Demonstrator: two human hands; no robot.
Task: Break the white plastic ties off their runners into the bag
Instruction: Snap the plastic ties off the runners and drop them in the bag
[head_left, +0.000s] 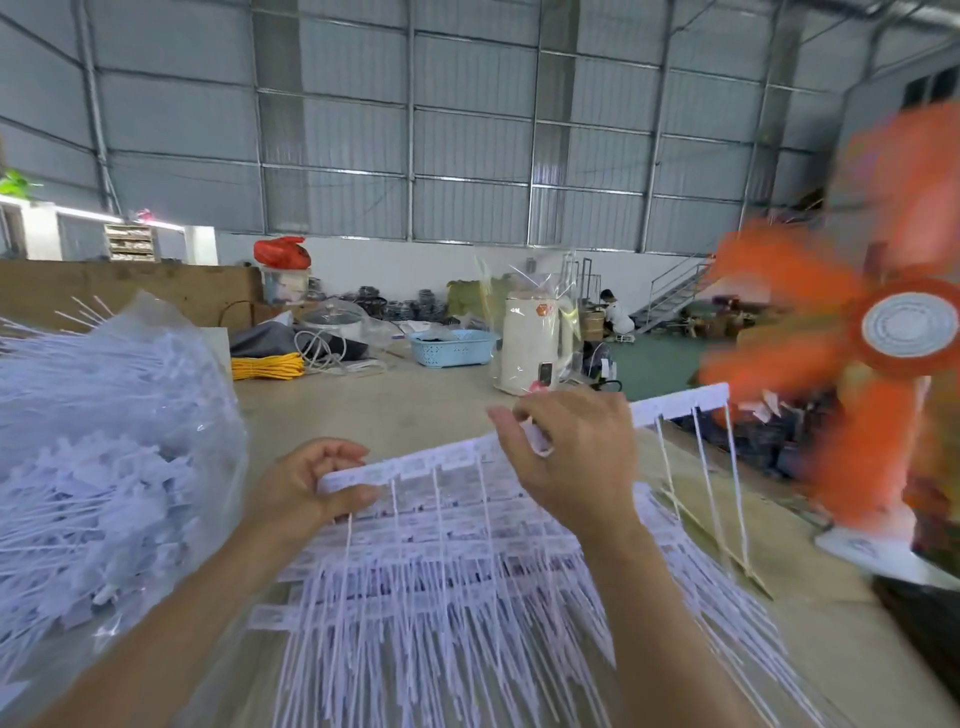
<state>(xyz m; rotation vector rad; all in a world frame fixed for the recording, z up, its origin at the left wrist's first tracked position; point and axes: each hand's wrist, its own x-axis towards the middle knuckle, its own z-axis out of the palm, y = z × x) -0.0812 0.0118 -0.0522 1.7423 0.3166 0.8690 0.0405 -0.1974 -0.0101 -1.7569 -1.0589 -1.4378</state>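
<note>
We stand in a large metal-walled hall, at a broad table (415, 410) that carries everything near us. At our left bulges a clear plastic bag (104, 467), packed with loose white ties, its lower edge cut off by the frame. Before us lies a heap of ties still on their runners (441, 582), their thin tails fanned toward us and running out of view at the bottom. At our right an orange fan (883, 332) is blurred, so we cannot make out its blades clearly. Farther back on the table stand a white appliance wrapped in clear film (532, 338) and a blue basket (452, 349).

Above the heap we hold one runner strip (675, 405) level and slanting up to the right, ties hanging from it. Our left hand (311, 483) grips the strip's left end, fingers curled over the top and thumb pressed along its underside. Our right hand (566, 447) closes on the strip near its middle, fingers curled and pinching at a tie head; the palm hides exactly what the fingertips hold. Both forearms reach in from below, the right one covering part of the heap.
</note>
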